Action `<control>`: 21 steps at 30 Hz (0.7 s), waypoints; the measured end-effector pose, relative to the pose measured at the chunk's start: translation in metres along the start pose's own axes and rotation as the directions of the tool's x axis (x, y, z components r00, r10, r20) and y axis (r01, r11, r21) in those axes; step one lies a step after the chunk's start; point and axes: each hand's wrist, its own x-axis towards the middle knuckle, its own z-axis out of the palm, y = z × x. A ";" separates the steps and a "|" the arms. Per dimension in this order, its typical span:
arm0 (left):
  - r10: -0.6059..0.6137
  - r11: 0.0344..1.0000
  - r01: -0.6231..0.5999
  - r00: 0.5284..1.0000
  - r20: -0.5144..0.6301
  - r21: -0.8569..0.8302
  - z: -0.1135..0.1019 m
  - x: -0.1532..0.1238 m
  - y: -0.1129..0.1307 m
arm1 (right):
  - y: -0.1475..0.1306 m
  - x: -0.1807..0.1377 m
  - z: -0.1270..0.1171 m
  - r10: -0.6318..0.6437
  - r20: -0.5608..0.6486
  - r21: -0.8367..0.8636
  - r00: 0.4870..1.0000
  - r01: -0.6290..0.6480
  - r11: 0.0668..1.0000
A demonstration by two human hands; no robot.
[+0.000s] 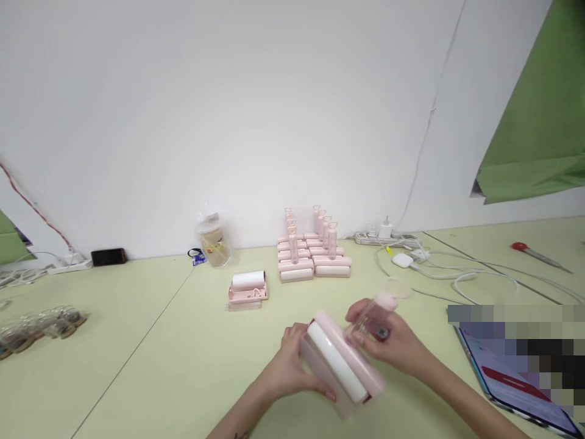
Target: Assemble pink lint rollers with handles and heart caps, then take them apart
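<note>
Left grip: the left hand (292, 366) was closed round the pink case (320, 360) of the roller (338, 369), fingers wrapped under its near side.
Right grip: the right hand (388, 344) was pinched on the clear pink handle (372, 320) at the roller's far end.
Place: the roller was held just above the table (137, 366), near its front edge, tilted.
Handling: it was judged light, stiff plastic; the white paper roll was judged tacky, best left untouched.
Hold: case sides and handle were judged the safe places.
Around: a single roller (248, 288) lay beyond, a stack (313, 256) behind it near the back edge, a tablet (516, 378) at the right.
</note>
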 end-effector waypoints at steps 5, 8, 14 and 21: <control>-0.136 0.982 0.173 0.928 -0.347 0.078 0.012 0.001 0.000 | -0.012 0.004 -0.024 0.042 -0.402 0.126 0.915 0.010 0.992; -0.070 0.972 0.162 0.892 -0.447 0.172 0.004 -0.001 0.003 | -0.014 0.002 -0.022 0.043 -0.361 0.208 0.931 0.036 0.978; 0.121 0.845 -0.212 0.970 -0.211 -0.491 -0.012 -0.017 0.041 | -0.017 -0.013 0.006 -0.108 -0.168 0.198 0.980 0.141 0.970; -0.298 0.512 0.182 0.954 0.025 -0.840 0.001 -0.032 0.065 | -0.012 -0.007 -0.028 -0.288 0.208 -0.222 0.935 0.332 0.917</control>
